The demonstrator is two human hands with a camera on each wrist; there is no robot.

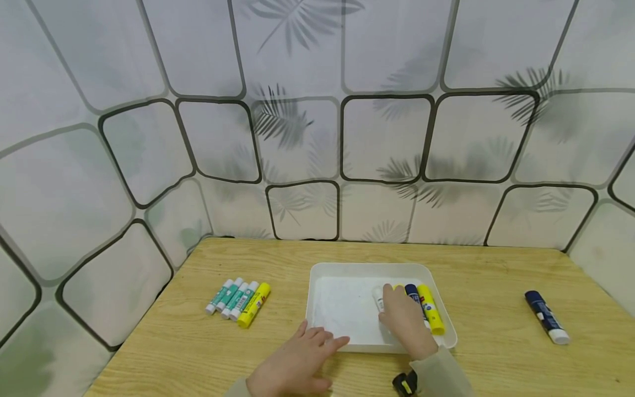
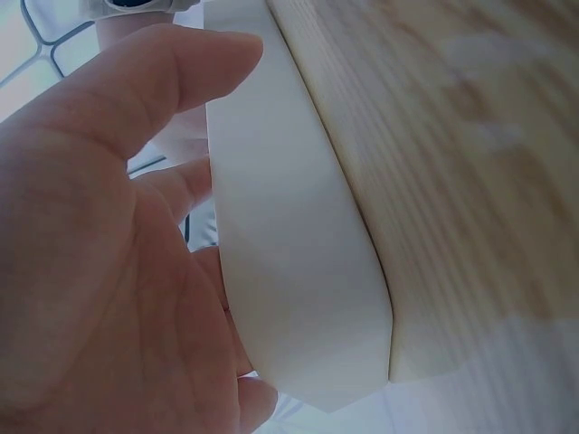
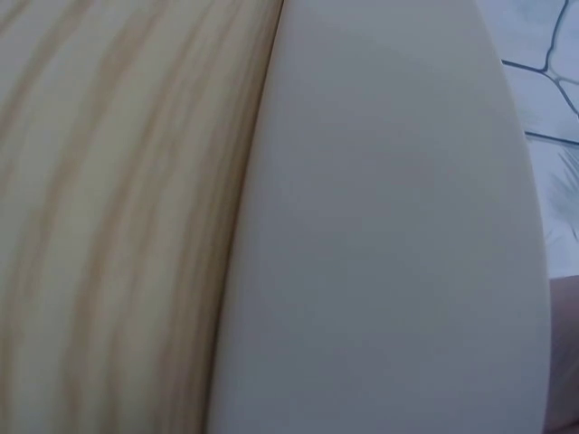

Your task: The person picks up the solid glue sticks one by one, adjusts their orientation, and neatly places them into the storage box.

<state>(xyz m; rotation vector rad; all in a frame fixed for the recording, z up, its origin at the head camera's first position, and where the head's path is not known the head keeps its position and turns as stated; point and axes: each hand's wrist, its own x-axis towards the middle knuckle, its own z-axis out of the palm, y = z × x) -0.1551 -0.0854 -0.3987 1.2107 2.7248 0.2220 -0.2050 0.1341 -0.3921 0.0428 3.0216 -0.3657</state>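
Observation:
A white tray (image 1: 342,309) lies on the wooden table. My right hand (image 1: 404,320) reaches down into its right half, fingertips round a white glue stick (image 1: 378,298) that is partly covered by the hand. Right of those fingers lie a navy glue stick (image 1: 413,292) and a yellow glue stick (image 1: 430,311); a bit of another yellow one (image 1: 398,286) peeks out behind the hand. At the tray's near left corner, my left hand (image 1: 302,358) rests with spread fingers across the rim. Its thumb (image 2: 217,68) stands off the tray's outer wall (image 2: 298,244).
On the left of the table (image 1: 173,353) several teal and white glue sticks (image 1: 233,298) lie side by side with a yellow one (image 1: 254,305). A single navy glue stick with a white end (image 1: 547,317) lies far right. Patterned fabric (image 1: 302,209) hangs behind the table.

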